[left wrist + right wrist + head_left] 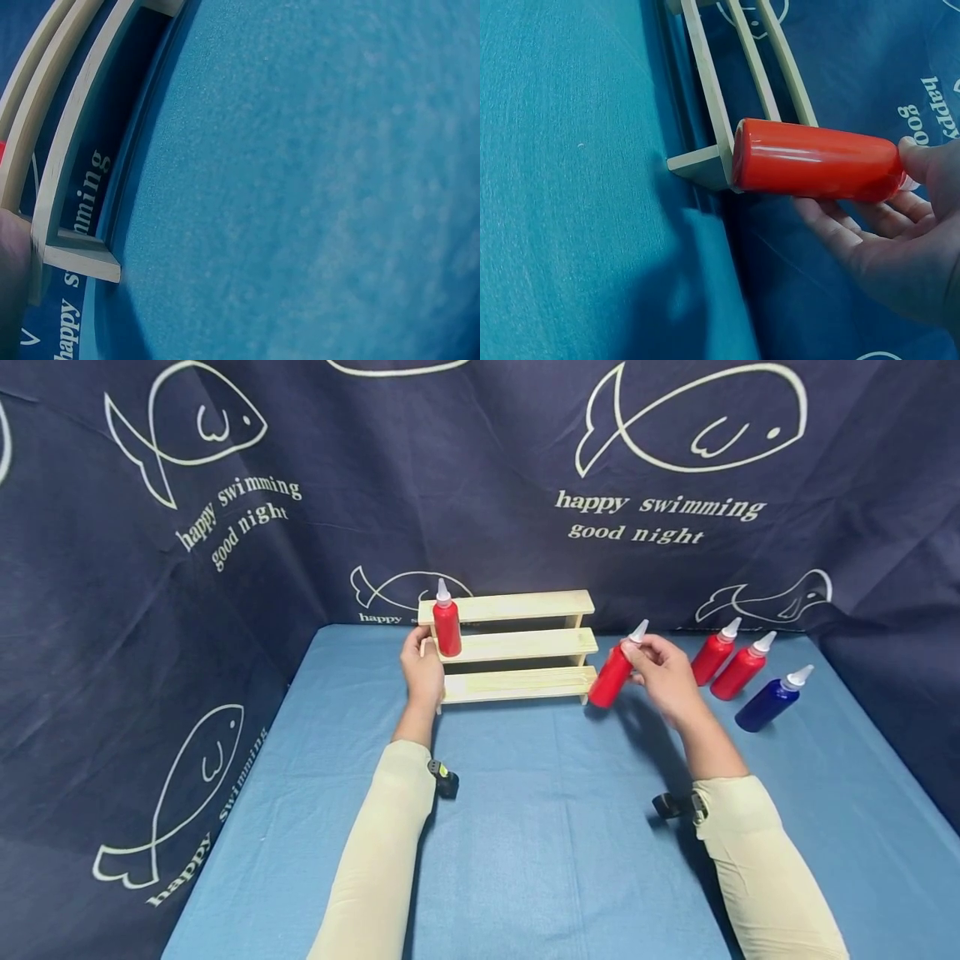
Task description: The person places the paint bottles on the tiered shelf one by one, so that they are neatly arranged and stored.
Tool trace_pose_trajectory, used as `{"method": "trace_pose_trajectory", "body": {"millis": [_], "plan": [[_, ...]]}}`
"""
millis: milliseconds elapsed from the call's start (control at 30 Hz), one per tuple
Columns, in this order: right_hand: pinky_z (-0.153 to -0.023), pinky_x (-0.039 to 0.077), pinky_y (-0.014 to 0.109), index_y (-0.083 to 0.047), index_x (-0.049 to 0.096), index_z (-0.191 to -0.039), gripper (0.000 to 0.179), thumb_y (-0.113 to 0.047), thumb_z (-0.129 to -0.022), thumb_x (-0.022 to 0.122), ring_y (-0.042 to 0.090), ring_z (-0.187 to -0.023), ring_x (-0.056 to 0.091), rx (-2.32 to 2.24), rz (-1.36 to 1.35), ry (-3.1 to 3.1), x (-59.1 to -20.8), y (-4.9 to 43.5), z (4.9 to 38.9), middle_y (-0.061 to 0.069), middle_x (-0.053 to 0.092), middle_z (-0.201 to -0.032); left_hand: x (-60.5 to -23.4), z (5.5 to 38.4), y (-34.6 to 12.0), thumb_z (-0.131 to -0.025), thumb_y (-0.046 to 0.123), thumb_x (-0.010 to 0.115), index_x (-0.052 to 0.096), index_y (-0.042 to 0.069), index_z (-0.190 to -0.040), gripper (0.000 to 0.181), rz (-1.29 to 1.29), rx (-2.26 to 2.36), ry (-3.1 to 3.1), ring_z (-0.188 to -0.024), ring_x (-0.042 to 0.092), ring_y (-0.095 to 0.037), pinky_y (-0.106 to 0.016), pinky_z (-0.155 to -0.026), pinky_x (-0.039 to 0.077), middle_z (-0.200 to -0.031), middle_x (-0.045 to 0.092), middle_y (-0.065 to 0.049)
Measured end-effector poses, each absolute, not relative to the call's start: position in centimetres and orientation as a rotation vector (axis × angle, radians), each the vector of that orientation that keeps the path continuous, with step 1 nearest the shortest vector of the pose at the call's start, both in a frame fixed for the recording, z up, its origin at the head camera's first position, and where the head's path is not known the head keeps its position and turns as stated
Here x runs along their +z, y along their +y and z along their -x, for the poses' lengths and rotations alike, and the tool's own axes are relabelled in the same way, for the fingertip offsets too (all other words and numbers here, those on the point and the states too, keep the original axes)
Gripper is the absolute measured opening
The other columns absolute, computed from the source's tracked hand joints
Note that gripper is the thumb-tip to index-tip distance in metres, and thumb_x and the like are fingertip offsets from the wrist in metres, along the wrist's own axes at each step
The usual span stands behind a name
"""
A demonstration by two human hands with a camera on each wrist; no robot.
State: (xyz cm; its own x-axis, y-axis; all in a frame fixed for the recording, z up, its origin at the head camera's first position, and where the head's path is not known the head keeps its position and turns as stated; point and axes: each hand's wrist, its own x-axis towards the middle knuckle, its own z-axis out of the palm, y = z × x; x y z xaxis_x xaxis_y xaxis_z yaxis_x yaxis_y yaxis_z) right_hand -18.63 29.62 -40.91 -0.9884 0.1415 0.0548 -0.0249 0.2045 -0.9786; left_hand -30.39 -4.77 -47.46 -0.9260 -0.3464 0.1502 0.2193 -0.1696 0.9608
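A three-tier wooden rack (517,645) stands on the table, with a red squeeze bottle (447,628) upright at the left end of its middle shelf. My left hand (423,668) grips the rack's left end beside that bottle; only a sliver of this hand (13,262) shows in the left wrist view. Between thumb and fingers, my right hand (663,675) holds another red squeeze bottle (611,677) near its white nozzle. This bottle (817,159) tilts, its base close to the right end of the lowest shelf (709,82).
On the right of the blue-covered table (495,835) stand two red bottles (712,657) (738,672) and a blue bottle (767,706), all with white nozzles. A dark fish-print curtain (480,485) hangs behind and at the sides.
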Motion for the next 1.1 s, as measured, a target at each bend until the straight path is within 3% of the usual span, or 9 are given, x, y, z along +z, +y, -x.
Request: {"method": "trace_pose_trajectory", "body": {"millis": [400,600,833,1100], "plan": [[-0.075,0.062,0.017,-0.003,0.062,-0.126,0.027,-0.014,-0.103,0.066,-0.002,-0.085,0.072,2.04,0.102,-2.137,-40.8,28.9,18.8,-0.019,0.075,-0.096,-47.5,30.3,-4.5,-0.105,-0.005,0.048,0.061,-0.01,-0.133,0.031,-0.125,-2.109,-1.765,-0.137,0.054,-0.034,-0.044,-0.121,0.042,-0.137,0.062,-0.027],[-0.074,0.062,0.017,-0.008,0.063,-0.118,0.018,-0.009,-0.1,0.069,-0.003,-0.085,0.074,2.065,0.097,-2.083,-41.2,28.5,19.2,-0.021,0.076,-0.096,-47.5,30.0,-4.6,-0.105,-0.004,0.052,0.063,-0.009,-0.133,0.031,-0.134,-2.097,-1.767,-0.137,0.054,-0.034,-0.044,-0.121,0.043,-0.138,0.063,-0.027],[-0.076,0.063,0.02,-0.003,0.06,-0.119,0.022,-0.009,-0.1,0.07,-0.002,-0.087,0.075,2.074,0.086,-2.061,-41.0,28.0,19.3,-0.019,0.076,-0.097,-47.3,30.0,-4.6,-0.105,-0.006,0.052,0.064,-0.009,-0.132,0.03,-0.137,-2.099,-1.765,-0.134,0.055,-0.033,-0.043,-0.12,0.044,-0.136,0.064,-0.027],[-0.076,0.063,0.018,-0.01,0.06,-0.109,0.013,-0.006,-0.1,0.069,-0.002,-0.087,0.075,2.112,0.057,-1.991,-40.8,27.1,19.3,-0.017,0.078,-0.096,-46.9,29.8,-4.4,-0.105,-0.006,0.049,0.063,-0.01,-0.132,0.03,-0.156,-2.114,-1.759,-0.135,0.054,-0.033,-0.043,-0.12,0.043,-0.136,0.063,-0.027]]}}
